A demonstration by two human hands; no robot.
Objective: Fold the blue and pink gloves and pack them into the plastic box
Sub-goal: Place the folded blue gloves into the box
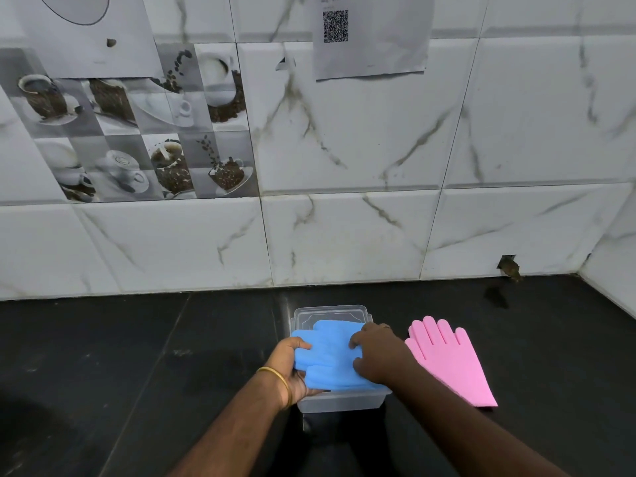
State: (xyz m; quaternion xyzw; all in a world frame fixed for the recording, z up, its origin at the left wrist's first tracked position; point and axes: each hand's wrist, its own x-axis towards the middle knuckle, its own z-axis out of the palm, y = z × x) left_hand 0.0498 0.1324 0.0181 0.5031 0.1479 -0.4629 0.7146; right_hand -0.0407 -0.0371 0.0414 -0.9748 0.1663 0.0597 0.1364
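Both your hands are on the blue glove (330, 356), which sits on top of the plastic box (339, 402).

Your left hand (292, 368) grips its left edge with curled fingers, and your right hand (377, 352) presses down on it, fingers bent. The glove's fingers point left, long axis across the box. The pink glove (451, 359) lies flat just right of the box, fingers toward the wall. There's plenty of bare black counter (103, 356) on both sides. The paper sheet (371, 36) on the wall shows a QR code, with text too small to read.
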